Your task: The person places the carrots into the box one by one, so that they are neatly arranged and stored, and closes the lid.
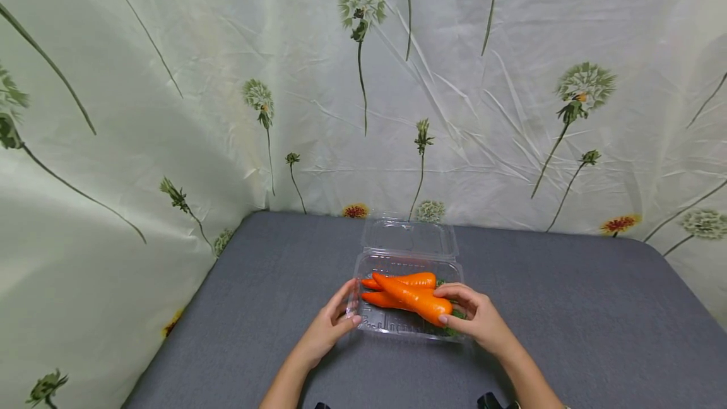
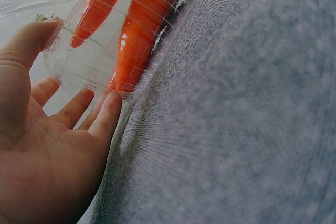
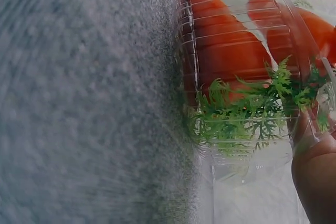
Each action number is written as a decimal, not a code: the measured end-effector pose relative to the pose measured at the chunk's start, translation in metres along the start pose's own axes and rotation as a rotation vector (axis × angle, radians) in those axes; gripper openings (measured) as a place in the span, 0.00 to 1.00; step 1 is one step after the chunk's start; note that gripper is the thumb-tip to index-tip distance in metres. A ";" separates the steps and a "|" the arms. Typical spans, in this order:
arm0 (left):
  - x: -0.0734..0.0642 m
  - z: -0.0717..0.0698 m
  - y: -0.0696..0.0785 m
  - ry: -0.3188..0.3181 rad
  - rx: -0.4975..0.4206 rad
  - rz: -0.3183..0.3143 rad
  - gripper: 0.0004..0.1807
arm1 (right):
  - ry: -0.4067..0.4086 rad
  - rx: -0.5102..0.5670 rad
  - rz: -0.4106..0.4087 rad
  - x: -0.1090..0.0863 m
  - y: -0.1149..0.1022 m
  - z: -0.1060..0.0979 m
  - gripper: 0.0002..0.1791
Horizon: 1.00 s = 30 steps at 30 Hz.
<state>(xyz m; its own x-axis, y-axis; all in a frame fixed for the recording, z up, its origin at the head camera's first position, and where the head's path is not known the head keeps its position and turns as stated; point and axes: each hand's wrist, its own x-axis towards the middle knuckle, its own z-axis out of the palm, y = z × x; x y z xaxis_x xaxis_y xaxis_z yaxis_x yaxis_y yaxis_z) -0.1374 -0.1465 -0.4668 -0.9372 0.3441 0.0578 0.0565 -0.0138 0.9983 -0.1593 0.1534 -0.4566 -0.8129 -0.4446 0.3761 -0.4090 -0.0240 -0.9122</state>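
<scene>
A clear plastic clamshell box [image 1: 392, 327] holds carrots, with three showing in the head view. The top carrot [image 1: 411, 298] lies slantwise over the back carrot [image 1: 423, 279] and the front carrot [image 1: 383, 299]. My right hand [image 1: 474, 314] grips the thick end of the top carrot, thumb at the front and fingers behind. Green leafy tops [image 3: 236, 106] press near the box's right end, seen through its wall. At the left end, my left hand [image 1: 329, 327] touches the box with spread, fairly straight fingers [image 2: 107, 114]. Its thumb [image 2: 29, 40] is at the rim.
The box's hinged lid [image 1: 409, 237] is folded back, flat toward the rear of the grey cloth-covered table [image 1: 272, 295]. A pale curtain [image 1: 318, 112] printed with dandelions hangs along the back and left sides.
</scene>
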 end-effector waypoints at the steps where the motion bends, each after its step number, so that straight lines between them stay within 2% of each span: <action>1: 0.000 0.000 0.000 0.001 -0.006 0.003 0.37 | -0.005 -0.005 -0.001 0.000 0.000 0.000 0.17; 12: 0.000 0.000 0.001 0.004 -0.012 -0.009 0.37 | -0.061 -0.050 0.003 0.001 -0.002 -0.001 0.17; 21: 0.005 -0.006 -0.020 0.001 -0.008 -0.022 0.37 | -0.094 -0.088 0.011 0.002 0.002 -0.001 0.17; 30: 0.006 -0.007 -0.024 0.003 -0.007 -0.012 0.37 | -0.107 -0.151 0.053 0.002 0.003 0.001 0.17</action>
<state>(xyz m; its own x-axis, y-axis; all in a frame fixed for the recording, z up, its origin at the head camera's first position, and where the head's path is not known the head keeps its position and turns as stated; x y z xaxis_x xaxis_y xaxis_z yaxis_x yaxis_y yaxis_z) -0.1463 -0.1505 -0.4902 -0.9388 0.3413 0.0455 0.0425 -0.0160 0.9990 -0.1616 0.1518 -0.4586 -0.7895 -0.5347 0.3014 -0.4310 0.1333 -0.8924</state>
